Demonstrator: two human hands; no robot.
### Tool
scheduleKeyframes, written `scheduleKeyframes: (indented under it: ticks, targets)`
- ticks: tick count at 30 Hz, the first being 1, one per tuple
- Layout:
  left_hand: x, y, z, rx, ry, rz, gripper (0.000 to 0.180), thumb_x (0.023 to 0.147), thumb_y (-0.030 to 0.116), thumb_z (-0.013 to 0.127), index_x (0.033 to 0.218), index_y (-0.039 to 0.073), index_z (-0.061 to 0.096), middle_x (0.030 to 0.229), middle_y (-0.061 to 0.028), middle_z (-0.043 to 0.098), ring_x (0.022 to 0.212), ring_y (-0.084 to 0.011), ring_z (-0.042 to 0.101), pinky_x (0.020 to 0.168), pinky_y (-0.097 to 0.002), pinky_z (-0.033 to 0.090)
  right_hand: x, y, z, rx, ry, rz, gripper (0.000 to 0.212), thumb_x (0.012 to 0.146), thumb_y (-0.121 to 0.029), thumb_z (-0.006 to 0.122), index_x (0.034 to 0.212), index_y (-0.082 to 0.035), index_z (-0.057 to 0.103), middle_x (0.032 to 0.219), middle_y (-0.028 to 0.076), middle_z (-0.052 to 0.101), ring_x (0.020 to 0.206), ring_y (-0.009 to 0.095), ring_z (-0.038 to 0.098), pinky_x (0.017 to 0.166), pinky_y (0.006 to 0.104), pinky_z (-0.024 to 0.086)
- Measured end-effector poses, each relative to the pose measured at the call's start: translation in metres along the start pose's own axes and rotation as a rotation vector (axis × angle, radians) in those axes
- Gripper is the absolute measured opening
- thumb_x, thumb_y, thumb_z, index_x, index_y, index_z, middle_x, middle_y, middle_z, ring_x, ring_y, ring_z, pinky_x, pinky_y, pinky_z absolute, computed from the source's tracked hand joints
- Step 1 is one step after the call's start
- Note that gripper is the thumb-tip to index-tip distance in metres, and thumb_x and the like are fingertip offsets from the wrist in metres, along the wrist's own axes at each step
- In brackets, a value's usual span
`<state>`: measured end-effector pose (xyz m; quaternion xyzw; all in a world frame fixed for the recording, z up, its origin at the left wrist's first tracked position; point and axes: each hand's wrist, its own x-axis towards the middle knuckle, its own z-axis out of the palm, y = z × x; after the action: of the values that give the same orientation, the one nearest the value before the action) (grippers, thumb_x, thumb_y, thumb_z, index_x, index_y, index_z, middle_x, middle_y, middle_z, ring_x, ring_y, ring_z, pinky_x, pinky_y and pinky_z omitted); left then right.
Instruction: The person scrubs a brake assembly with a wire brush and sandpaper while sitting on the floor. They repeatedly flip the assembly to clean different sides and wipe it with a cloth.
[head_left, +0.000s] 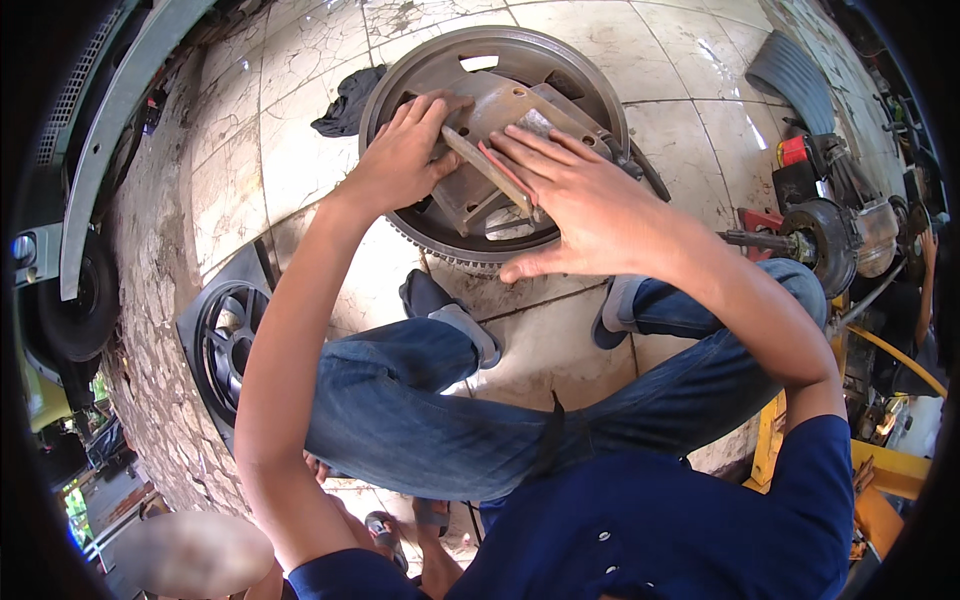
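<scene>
- A big round metal wheel (405,222) with teeth on its edge lies on the tiled floor (680,160).
- A metal plate (500,97) sits on the wheel, and a thin flat bar (490,172) slants across it.
- The left hand (408,150) is bent at the bar's far left end; I cannot tell if it grips it.
- The right hand (580,200) is wide, fingers straight and thumb apart. It covers some of the plate and bar.
- A black cloth (348,102) lies just left of the wheel.
- A black fan (232,335) is by the left arm.
- A machine part (825,235) with a rod is to the right, near the knee.
</scene>
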<state>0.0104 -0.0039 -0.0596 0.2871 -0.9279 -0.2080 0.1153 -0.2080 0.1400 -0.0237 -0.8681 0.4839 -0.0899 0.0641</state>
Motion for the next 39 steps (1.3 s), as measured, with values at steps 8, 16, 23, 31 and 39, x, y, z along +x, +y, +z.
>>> scheduleKeyframes:
  ticks: [8, 16, 23, 31, 39]
  targets:
    - [-0.002, -0.001, 0.001, 0.041, 0.026, 0.028, 0.061, 0.09, 0.012, 0.066, 0.146, 0.009, 0.042, 0.14, -0.0162, 0.049, 0.134, -0.0369, 0.044, 0.11, -0.0451, 0.041, -0.002, 0.001, -0.008, 0.074, -0.075, 0.016, 0.118, 0.075, -0.068, 0.073, 0.156, 0.001, 0.023, 0.159, 0.024, 0.031, 0.15, 0.035, 0.027, 0.124, 0.0454, 0.023]
    - [-0.002, -0.006, 0.007, 0.133, 0.034, -0.007, 0.052, 0.093, 0.022, 0.066, 0.138, 0.009, 0.045, 0.137, -0.0145, 0.051, 0.129, -0.0357, 0.05, 0.105, -0.0472, 0.045, 0.017, 0.0, 0.0, 0.092, -0.042, 0.024, 0.114, 0.077, -0.07, 0.07, 0.151, 0.008, 0.032, 0.158, 0.02, 0.035, 0.15, 0.029, 0.028, 0.126, 0.0419, 0.021]
    - [-0.002, 0.0, 0.008, 0.118, 0.038, -0.071, 0.056, 0.092, 0.013, 0.065, 0.144, 0.015, 0.043, 0.139, -0.0108, 0.05, 0.132, -0.032, 0.048, 0.109, -0.0448, 0.045, 0.01, -0.007, -0.005, 0.042, -0.058, 0.034, 0.114, 0.077, -0.071, 0.068, 0.151, 0.008, 0.032, 0.159, 0.02, 0.033, 0.151, 0.029, 0.027, 0.126, 0.0435, 0.02]
    - [-0.001, -0.001, 0.006, 0.094, 0.043, -0.06, 0.057, 0.092, 0.011, 0.064, 0.144, 0.012, 0.043, 0.142, -0.0109, 0.048, 0.134, -0.0327, 0.045, 0.11, -0.0454, 0.043, 0.014, 0.004, 0.0, -0.008, -0.056, -0.005, 0.113, 0.078, -0.073, 0.066, 0.151, 0.007, 0.033, 0.159, 0.02, 0.033, 0.15, 0.029, 0.027, 0.125, 0.0436, 0.022]
    - [-0.003, -0.004, 0.005, 0.102, 0.009, -0.046, 0.057, 0.093, 0.019, 0.065, 0.143, 0.006, 0.041, 0.147, -0.0179, 0.046, 0.137, -0.0355, 0.045, 0.11, -0.0471, 0.041, 0.02, 0.005, 0.006, 0.07, -0.086, 0.031, 0.12, 0.071, -0.065, 0.079, 0.155, 0.002, 0.025, 0.162, 0.019, 0.027, 0.152, 0.031, 0.023, 0.125, 0.0435, 0.022]
